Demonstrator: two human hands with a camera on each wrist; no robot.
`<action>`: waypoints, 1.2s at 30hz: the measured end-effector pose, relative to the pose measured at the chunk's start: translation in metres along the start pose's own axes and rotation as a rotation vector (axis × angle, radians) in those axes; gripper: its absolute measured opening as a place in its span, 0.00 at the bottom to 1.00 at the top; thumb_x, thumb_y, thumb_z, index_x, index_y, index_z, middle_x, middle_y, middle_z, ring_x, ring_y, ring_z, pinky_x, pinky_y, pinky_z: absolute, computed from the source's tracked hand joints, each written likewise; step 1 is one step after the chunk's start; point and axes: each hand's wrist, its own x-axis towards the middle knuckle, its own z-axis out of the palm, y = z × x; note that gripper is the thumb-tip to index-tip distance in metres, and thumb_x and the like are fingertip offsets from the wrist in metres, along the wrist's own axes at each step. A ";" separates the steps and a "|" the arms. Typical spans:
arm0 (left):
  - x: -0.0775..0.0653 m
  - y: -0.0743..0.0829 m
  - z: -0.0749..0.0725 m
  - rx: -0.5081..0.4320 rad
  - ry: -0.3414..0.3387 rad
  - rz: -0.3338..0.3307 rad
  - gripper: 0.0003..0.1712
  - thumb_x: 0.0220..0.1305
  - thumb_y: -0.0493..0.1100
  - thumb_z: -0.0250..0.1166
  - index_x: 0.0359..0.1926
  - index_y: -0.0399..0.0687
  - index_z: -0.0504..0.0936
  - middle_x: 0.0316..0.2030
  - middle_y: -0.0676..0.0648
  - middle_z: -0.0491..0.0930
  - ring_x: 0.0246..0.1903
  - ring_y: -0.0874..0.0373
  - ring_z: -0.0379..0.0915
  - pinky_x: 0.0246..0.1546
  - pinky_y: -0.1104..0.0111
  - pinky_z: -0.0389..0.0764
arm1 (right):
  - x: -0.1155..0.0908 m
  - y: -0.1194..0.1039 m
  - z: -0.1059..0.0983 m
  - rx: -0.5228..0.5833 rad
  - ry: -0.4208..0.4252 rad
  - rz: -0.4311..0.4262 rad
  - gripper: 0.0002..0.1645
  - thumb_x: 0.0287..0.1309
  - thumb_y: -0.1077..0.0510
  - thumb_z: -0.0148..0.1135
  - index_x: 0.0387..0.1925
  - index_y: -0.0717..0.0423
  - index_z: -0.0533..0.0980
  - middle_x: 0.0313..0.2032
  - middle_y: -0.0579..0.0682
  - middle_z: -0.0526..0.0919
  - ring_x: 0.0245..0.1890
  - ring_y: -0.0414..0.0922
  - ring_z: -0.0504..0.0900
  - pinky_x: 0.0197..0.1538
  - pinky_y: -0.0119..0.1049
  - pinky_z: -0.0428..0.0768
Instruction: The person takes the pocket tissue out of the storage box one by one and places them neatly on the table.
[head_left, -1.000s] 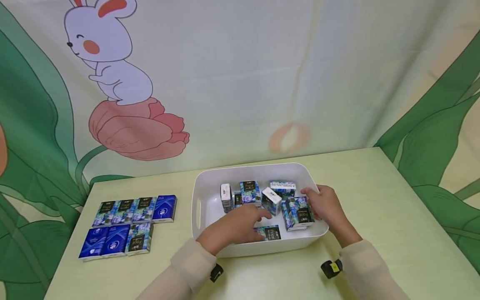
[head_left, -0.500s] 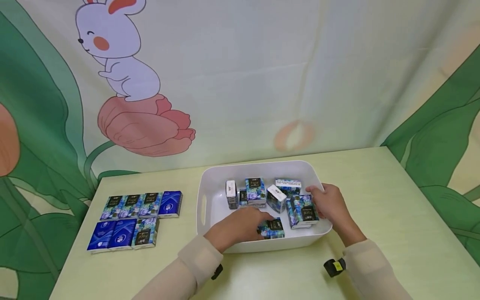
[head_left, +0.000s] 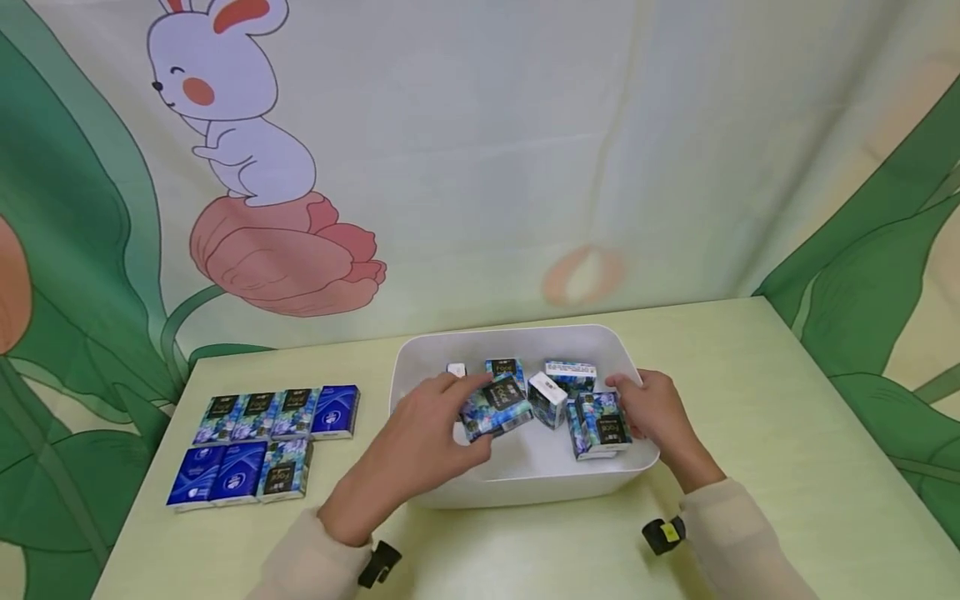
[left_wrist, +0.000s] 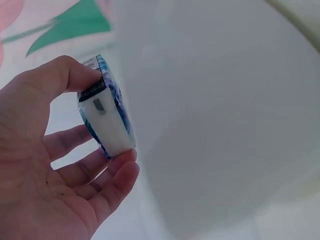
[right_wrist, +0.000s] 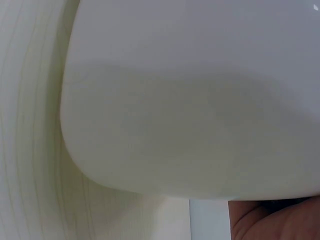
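My left hand [head_left: 420, 429] pinches a flower-patterned pocket tissue pack [head_left: 498, 408] between thumb and fingers, over the white plastic basket [head_left: 555, 485]. In the left wrist view, the thumb and fingertips of the left hand [left_wrist: 45, 160] grip the narrow sides of the tissue pack [left_wrist: 112, 122]. My right hand [head_left: 662, 408] holds the basket's right end, fingers around its wall. Several more flower-patterned packs lie inside, one patterned pack [head_left: 603, 419] close to the right hand. The right wrist view mostly shows the basket's outer wall [right_wrist: 175, 125], with part of the right hand [right_wrist: 277, 222] below.
On the table [head_left: 750, 375] left of the basket, tissue packs lie in two rows. The back row ends in a blue pack [head_left: 335, 412]; the front row has two blue packs and a patterned pack [head_left: 285, 471]. A printed curtain [head_left: 480, 167] hangs behind.
My left hand has lifted a patterned pack from the basket's front area and moved up and left with it. The right hand keeps its hold on the basket.
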 end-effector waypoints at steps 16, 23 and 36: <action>-0.099 -0.091 -0.014 0.107 0.176 -0.728 0.42 0.55 0.57 0.72 0.64 0.35 0.75 0.56 0.27 0.75 0.54 0.27 0.72 0.50 0.35 0.71 | 0.001 -0.004 -0.001 0.027 -0.013 -0.024 0.20 0.73 0.56 0.50 0.54 0.68 0.76 0.18 0.48 0.70 0.12 0.38 0.63 0.16 0.30 0.64; -0.116 -0.118 0.019 0.198 0.083 -0.788 0.46 0.54 0.60 0.72 0.60 0.26 0.74 0.53 0.21 0.72 0.47 0.26 0.74 0.48 0.37 0.75 | 0.003 0.002 -0.003 0.024 0.000 -0.009 0.21 0.73 0.55 0.49 0.54 0.67 0.76 0.19 0.48 0.70 0.12 0.39 0.63 0.17 0.30 0.65; -0.114 -0.116 0.033 0.309 0.125 -0.764 0.46 0.53 0.59 0.75 0.56 0.22 0.76 0.47 0.24 0.69 0.41 0.29 0.74 0.39 0.38 0.79 | 0.003 0.004 -0.001 0.044 -0.013 0.000 0.20 0.73 0.55 0.50 0.54 0.67 0.76 0.20 0.49 0.71 0.13 0.38 0.63 0.16 0.30 0.64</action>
